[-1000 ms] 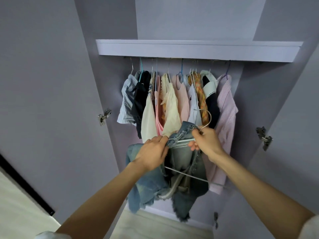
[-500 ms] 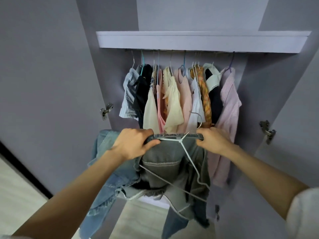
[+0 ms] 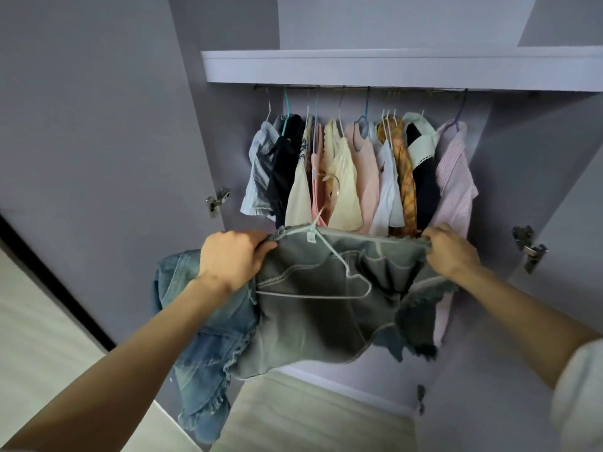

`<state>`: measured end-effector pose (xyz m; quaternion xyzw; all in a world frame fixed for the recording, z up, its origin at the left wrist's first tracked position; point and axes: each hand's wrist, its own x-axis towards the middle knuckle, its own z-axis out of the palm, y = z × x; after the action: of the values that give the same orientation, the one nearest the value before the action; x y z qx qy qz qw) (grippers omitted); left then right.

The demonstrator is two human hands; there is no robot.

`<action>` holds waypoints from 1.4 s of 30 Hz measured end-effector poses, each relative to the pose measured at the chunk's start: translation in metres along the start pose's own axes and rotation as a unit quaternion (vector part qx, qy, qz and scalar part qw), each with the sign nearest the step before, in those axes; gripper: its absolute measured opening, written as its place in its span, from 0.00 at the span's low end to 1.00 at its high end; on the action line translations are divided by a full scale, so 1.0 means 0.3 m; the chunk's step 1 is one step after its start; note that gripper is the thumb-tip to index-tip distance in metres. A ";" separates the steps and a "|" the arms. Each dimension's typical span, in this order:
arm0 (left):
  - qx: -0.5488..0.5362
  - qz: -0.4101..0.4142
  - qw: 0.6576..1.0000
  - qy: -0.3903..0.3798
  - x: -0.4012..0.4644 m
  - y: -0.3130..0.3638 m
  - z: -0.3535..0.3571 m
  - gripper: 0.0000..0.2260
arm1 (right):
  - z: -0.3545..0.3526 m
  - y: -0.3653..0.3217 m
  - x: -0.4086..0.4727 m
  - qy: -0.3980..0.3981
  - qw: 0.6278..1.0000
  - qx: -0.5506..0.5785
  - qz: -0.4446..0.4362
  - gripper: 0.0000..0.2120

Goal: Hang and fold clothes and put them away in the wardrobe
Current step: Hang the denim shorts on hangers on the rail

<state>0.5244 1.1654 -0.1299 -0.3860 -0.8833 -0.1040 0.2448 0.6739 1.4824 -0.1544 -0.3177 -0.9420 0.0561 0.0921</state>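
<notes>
Fingers [image 3: 261, 247] grip denim [image 3: 310, 321] before hung clothes [image 3: 359, 177].

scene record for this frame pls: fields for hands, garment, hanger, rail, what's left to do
left hand: left hand grips one end of the garment's top edge
right hand: right hand grips the other end
garment: denim garment, held spread below the hanging clothes, frayed hems
hanger: white wire hanger lying against the denim, hook pointing up toward the rail, not on it
rail: rail under the shelf, holding a row of hung clothes
doors: open, hinges visible both sides
left to do: hanger not yet hooked on the rail
</notes>
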 end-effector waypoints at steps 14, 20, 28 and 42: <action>0.031 -0.113 0.992 -0.050 0.006 0.063 0.077 0.15 | -0.107 -0.130 -0.025 0.136 0.950 0.279 -0.011 0.10; -0.145 -0.153 0.978 0.003 0.027 0.059 0.044 0.16 | -0.072 -0.174 -0.161 -0.326 0.919 0.168 -0.147 0.18; -0.235 -0.072 0.967 0.062 0.022 0.091 -0.025 0.13 | -0.032 -0.180 -0.063 -0.011 0.974 0.031 -0.224 0.19; -0.302 -0.110 0.922 -0.218 -0.049 -0.135 0.007 0.17 | -0.020 -0.125 0.002 0.280 0.922 0.133 -0.232 0.09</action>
<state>0.5026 1.1296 -0.1390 -0.3554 -0.8782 -0.3056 -0.0947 0.6528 1.4534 -0.1425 -0.0776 -0.9092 0.0665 0.4036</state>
